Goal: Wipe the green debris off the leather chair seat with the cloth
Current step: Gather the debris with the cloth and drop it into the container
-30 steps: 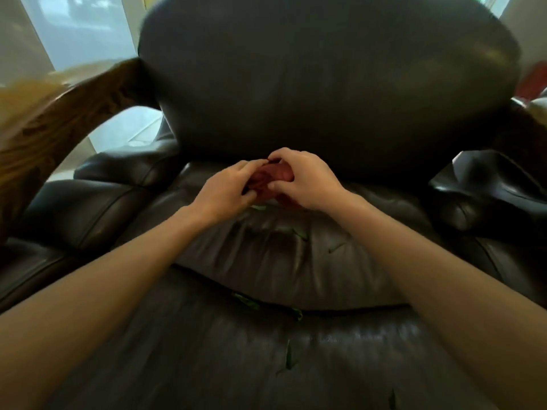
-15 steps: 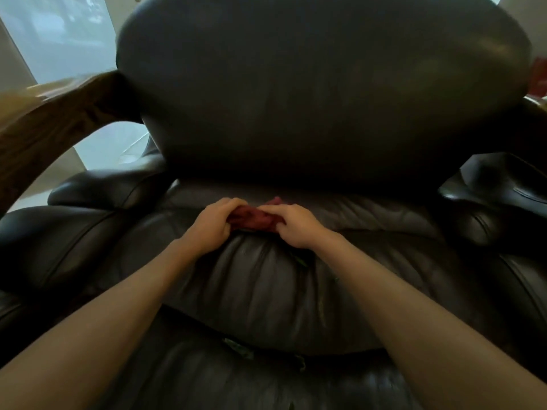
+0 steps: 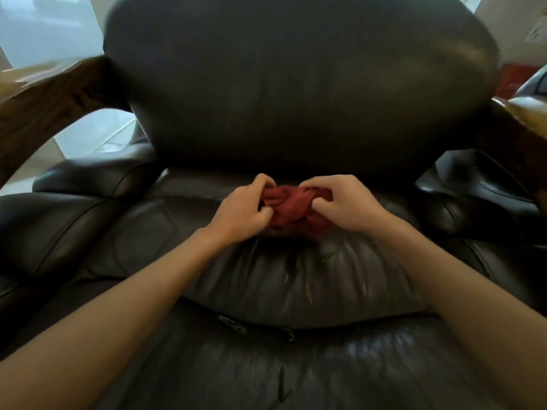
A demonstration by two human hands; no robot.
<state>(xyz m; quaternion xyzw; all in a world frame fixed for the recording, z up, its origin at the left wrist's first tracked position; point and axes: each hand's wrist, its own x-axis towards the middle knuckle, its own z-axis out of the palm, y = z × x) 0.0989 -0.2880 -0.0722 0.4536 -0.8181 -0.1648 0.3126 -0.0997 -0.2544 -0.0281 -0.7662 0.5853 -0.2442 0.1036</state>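
Note:
A bunched dark red cloth (image 3: pixel 293 210) sits at the back of the dark leather chair seat (image 3: pixel 266 279), just below the backrest. My left hand (image 3: pixel 242 214) grips its left end and my right hand (image 3: pixel 343 205) grips its right end. Thin green debris (image 3: pixel 327 256) lies on the raised seat cushion just in front of the cloth. More green bits (image 3: pixel 233 324) sit in the crease below that cushion, and a green sliver (image 3: pixel 281 383) lies on the front seat panel.
The tall leather backrest (image 3: pixel 296 84) rises right behind the hands. Padded leather armrests (image 3: pixel 88 179) flank the seat, with wooden arm frames (image 3: pixel 50 99) on the left and at far right (image 3: pixel 521 119). A bright window is behind at the left.
Both hands kept hold of the red cloth at the back of the seat and pulled it wider between them. The view shifted, showing the green bits in front again.

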